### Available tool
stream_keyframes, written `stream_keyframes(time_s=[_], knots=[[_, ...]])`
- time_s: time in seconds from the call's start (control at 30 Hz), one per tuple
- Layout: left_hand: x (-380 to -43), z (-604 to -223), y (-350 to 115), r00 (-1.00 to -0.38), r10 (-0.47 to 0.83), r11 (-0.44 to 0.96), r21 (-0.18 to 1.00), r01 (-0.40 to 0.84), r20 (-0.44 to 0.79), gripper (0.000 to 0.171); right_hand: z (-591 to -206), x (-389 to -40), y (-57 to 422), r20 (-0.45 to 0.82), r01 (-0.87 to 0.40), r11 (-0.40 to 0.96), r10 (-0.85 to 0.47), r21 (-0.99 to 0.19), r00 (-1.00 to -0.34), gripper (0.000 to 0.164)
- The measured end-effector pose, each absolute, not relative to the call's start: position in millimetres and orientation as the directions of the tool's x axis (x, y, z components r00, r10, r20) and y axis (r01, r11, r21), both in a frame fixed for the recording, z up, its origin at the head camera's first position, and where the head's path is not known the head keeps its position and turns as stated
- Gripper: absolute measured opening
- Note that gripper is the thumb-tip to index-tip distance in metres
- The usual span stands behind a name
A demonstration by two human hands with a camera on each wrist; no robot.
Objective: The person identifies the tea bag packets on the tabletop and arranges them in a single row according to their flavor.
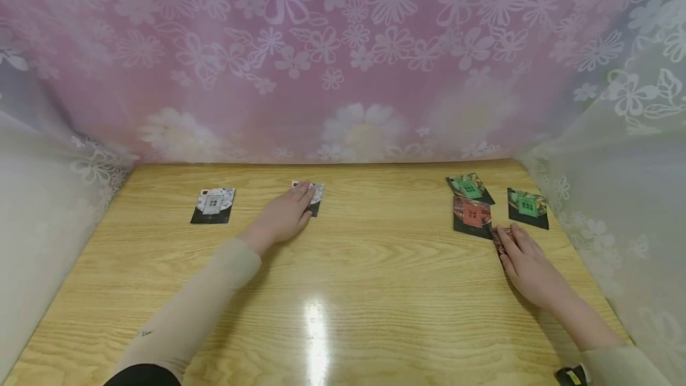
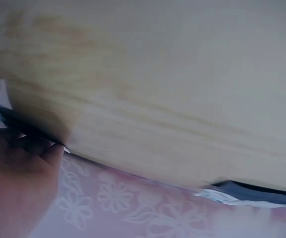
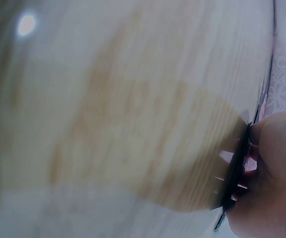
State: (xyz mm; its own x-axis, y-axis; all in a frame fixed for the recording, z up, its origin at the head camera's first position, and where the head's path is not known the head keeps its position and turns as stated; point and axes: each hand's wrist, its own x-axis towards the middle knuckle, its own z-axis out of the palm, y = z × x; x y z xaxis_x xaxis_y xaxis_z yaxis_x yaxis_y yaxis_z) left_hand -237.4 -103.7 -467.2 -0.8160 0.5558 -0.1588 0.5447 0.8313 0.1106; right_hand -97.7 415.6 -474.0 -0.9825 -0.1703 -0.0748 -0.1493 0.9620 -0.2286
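Note:
My left hand (image 1: 283, 214) holds a small flat white-and-black packet (image 1: 317, 196) near the back middle of the table. Its fingers reach across the packet's top and the thumb lies at the lower edge. In the left wrist view the packet's dark side (image 2: 29, 126) shows edge-on beneath the fingers. Over on the right, my right hand (image 1: 533, 270) grips a red-and-black packet (image 1: 499, 245), mostly covered by fingers and thumb. The right wrist view shows that packet as a dark strip (image 3: 238, 166). Another red packet (image 1: 472, 215) lies just beyond these fingertips.
Farther left lies a second white-and-black packet (image 1: 212, 205). One green packet (image 1: 470, 188) overlaps the red packet's top, and another green packet (image 1: 527, 208) lies to its right. Floral curtains (image 1: 354, 64) hang along the back and both sides of the wooden table (image 1: 375, 290).

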Motion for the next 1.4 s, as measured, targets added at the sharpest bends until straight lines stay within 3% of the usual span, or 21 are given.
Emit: stream_keyframes(time_s=[0.7,1.4], knots=[[-219,-465,-164,-0.859,0.494,0.868,0.127,0.48,-0.133,0.065,-468,-97,411,-0.102,-0.13,0.966,-0.155,-0.222,-0.983,0.059],[-212,-462,-178,-0.867,0.483,0.873,0.14,0.467,-0.12,0.063,-464,-96,410,-0.11,-0.132,0.965,-0.16,-0.228,-0.981,0.059]])
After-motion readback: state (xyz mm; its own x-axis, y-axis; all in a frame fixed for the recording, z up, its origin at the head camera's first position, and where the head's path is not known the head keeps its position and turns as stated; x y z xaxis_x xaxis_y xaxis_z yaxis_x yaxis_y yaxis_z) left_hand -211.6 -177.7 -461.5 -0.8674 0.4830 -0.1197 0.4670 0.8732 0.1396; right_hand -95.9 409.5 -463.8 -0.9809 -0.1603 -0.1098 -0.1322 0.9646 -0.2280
